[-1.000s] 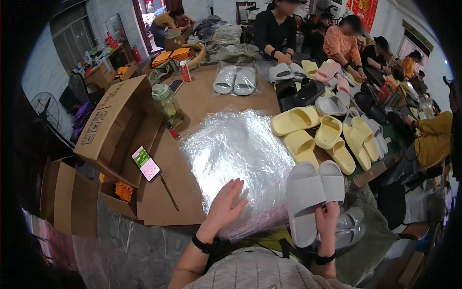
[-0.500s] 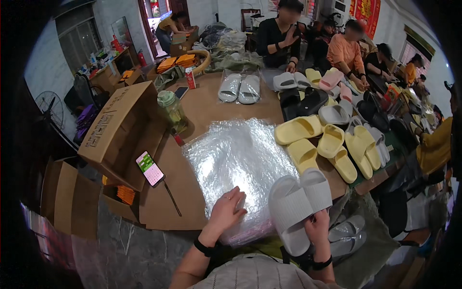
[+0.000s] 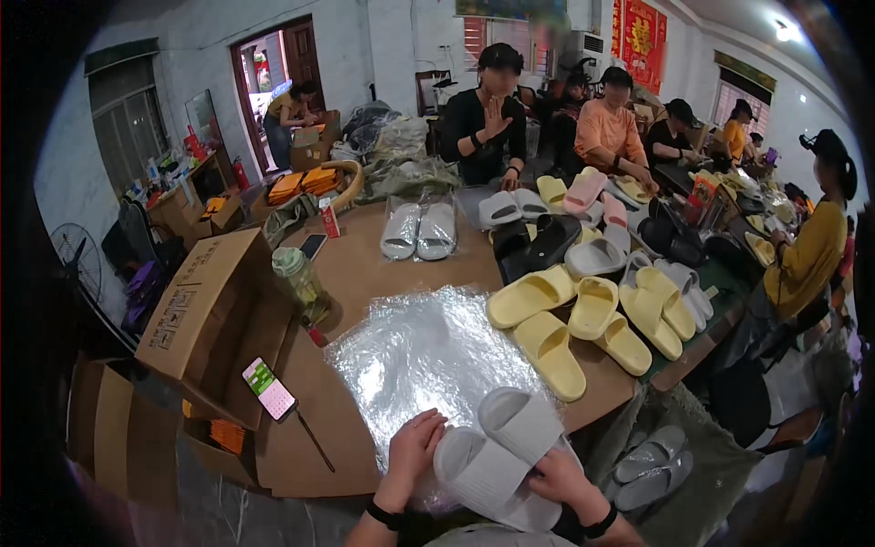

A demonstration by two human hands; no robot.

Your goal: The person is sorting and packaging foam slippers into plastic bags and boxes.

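Note:
A pair of light grey slide slippers (image 3: 497, 472) is in my right hand (image 3: 561, 476), whose fingers close round the slippers at their straps. The pair lies tilted over the near edge of a stack of clear plastic bags (image 3: 424, 351). My left hand (image 3: 416, 445) rests on the bags just left of the slippers, fingers stretched out and close together, holding nothing. Whether its fingertips touch the nearer slipper I cannot make out. At the far side of the table a grey pair of slippers (image 3: 418, 228) lies in a clear bag.
Yellow slippers (image 3: 551, 356) and other coloured pairs heap up on the right. A cardboard box (image 3: 205, 292), a green-lidded bottle (image 3: 299, 284) and a phone (image 3: 270, 389) occupy the left. Across the table a person in black (image 3: 488, 118) raises a hand; other people work beyond.
My right hand has brought the grey slippers leftward and nearer to me, close to my left hand. The view has tilted up, showing more of the room.

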